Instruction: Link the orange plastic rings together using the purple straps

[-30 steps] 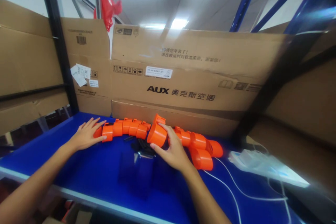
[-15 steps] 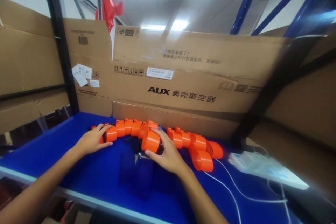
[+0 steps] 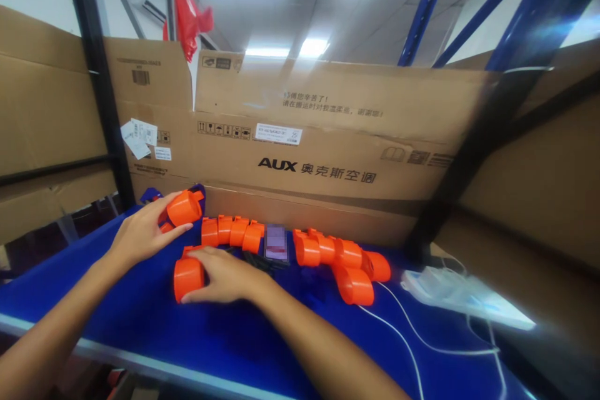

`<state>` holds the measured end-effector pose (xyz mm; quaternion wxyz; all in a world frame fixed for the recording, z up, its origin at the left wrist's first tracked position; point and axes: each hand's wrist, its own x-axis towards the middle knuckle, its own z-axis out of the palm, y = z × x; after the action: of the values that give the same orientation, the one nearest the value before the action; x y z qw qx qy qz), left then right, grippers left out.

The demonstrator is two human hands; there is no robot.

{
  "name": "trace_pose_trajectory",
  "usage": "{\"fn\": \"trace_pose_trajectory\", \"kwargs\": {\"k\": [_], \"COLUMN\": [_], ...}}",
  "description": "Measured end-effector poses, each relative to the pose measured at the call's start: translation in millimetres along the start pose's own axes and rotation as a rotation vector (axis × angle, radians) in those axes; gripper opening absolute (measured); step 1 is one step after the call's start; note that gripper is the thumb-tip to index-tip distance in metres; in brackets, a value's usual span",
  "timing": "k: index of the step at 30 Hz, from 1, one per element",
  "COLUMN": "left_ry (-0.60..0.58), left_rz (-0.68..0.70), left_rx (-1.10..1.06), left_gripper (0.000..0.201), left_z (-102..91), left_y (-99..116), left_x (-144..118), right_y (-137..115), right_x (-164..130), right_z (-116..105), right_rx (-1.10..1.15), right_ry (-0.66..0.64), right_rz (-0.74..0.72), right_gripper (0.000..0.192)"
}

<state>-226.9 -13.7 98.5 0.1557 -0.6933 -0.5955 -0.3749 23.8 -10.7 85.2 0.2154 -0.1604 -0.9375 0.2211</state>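
My left hand (image 3: pixel 140 234) grips a short orange plastic cylinder with a small tab (image 3: pixel 184 209), raised above the left end of a row. A bit of another orange piece (image 3: pixel 165 227) shows between thumb and fingers, mostly hidden. Lower and nearer, my right hand (image 3: pixel 225 275) is closed around a second orange cylinder (image 3: pixel 189 279), thumb at its lower edge. Behind them, several like cylinders (image 3: pixel 232 232) stand side by side on the blue surface (image 3: pixel 140 319). A second group of orange cylinders (image 3: pixel 347 256) lies further right.
Between the two orange groups lies a dark-edged, phone-like rectangle (image 3: pixel 276 244). White cables (image 3: pixel 407 350) run near a pale translucent plastic item (image 3: pixel 464 297) at right. Cardboard panels (image 3: pixel 290 156) wall the back, and a dark rack post (image 3: pixel 100 94) stands at left.
My right hand has carried its orange cylinder left, uncovering the phone-like rectangle. My left hand has lifted an orange cylinder from the row's left end. The view has shifted slightly.
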Motion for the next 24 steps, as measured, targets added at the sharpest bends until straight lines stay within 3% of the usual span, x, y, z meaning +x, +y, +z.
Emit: {"fn": "trace_pose_trajectory", "kwargs": {"k": [2, 4, 7, 9, 11, 12, 15, 19, 24], "left_ry": [0.031, 0.031, 0.013, -0.041, -0.11, -0.141, -0.207, -0.324, -0.399], "left_rz": [0.045, 0.093, 0.167, 0.218, 0.265, 0.289, 0.378, 0.51, 0.564], "left_rx": [-0.042, -0.089, -0.176, -0.237, -0.282, -0.297, -0.329, -0.295, -0.247], "left_gripper": [0.081, 0.081, 0.082, 0.081, 0.079, 0.077, 0.072, 0.07, 0.1], "left_z": [-3.4, -4.2, -1.0, 4.2, 11.5, 15.8, 29.1, 41.5, 48.8], "left_y": [22.2, 43.6, 70.1, 84.5, 97.8, 104.4, 122.6, 133.3, 118.2], "left_x": [5.8, 8.5, 5.4, -1.2, -11.0, -16.8, -35.7, -57.6, -74.1], "right_y": [6.4, 13.1, 25.7, 35.0, 42.7, 45.4, 50.4, 58.9, 76.1], "right_x": [9.6, 9.8, -6.3, -22.9, -38.6, -45.0, -56.2, -59.5, -68.0], "right_z": [9.6, 10.0, -8.0, -27.9, -47.5, -55.2, -63.6, -48.1, -42.9], "right_rx": [-0.005, 0.064, 0.243, 0.365, 0.598, 0.743, 0.98, 0.81, 0.684], "right_ry": [0.001, -0.009, 0.049, 0.245, 0.554, 0.648, 0.648, 0.742, 0.871], "right_rz": [0.048, 0.057, 0.102, 0.261, 0.459, 0.502, 0.599, 0.637, 0.555], "right_gripper": [0.081, 0.077, 0.042, 0.017, 0.019, 0.025, 0.041, 0.039, 0.039]}}
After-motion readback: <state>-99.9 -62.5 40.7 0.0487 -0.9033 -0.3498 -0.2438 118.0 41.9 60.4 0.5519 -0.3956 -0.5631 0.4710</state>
